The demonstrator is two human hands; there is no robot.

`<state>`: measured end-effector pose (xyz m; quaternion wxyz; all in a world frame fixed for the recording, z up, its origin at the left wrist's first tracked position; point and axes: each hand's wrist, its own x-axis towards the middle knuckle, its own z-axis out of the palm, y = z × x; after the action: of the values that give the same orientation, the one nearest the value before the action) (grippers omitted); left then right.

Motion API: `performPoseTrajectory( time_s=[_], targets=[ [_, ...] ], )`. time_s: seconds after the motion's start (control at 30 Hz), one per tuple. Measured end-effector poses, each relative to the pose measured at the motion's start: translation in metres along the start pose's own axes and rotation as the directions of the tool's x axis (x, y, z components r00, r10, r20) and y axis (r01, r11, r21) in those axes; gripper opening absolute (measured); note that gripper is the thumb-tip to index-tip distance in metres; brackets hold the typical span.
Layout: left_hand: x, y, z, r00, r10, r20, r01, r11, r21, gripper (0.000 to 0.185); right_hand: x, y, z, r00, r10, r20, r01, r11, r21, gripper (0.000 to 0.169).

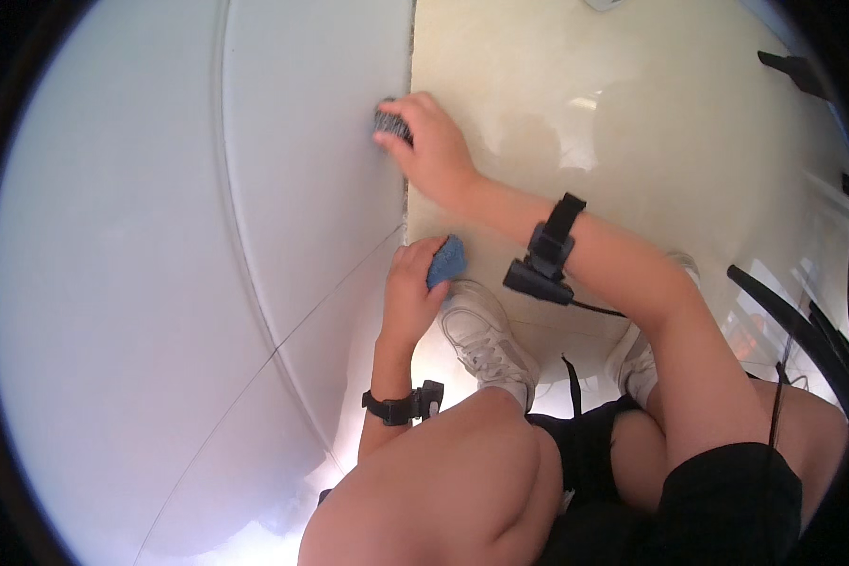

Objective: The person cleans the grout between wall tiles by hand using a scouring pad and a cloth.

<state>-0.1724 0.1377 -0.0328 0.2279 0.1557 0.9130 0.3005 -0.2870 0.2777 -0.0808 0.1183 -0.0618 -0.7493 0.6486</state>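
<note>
My right hand (435, 145) grips a dark grey, wiry-looking scouring pad (392, 124) and presses it near the foot of a pale, glossy wall panel (318, 127). The pad sits just above the line where the panel meets the beige tiled floor (509, 64). Closer to me, my left hand (412, 283) holds a blue cloth or sponge (446, 261) between thumb and fingers. This blue piece is above my white shoe (481, 325), and part of it is hidden by the fingers.
A raised moulding (230, 191) runs along the panel, crossed by a thin seam (276, 349). Black straps with small devices circle both wrists; a cable trails from the right device (541, 279). Black curved legs of some furniture (785, 318) stand at the right.
</note>
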Motion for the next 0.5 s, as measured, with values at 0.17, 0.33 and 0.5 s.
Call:
performPoseTrajectory(
  time_s=[0.17,0.33,0.5],
  targets=[
    [0.001,-0.007,0.000,0.996,0.022,-0.081,-0.026,0.999,-0.042,0.054,0.019,0.003,0.003,0.997,0.074,-0.027,-0.071,0.994,0.081,0.025],
    [0.005,-0.001,-0.002,0.996,0.038,-0.084,-0.043,0.997,-0.058,0.052,0.010,0.011,0.006,0.978,0.206,0.011,-0.189,0.872,0.452,0.026],
    [0.009,0.006,-0.005,0.994,0.059,-0.090,-0.063,0.997,-0.046,0.052,0.012,0.017,-0.001,0.906,0.367,0.211,-0.405,0.606,0.685,0.028]
  ],
)
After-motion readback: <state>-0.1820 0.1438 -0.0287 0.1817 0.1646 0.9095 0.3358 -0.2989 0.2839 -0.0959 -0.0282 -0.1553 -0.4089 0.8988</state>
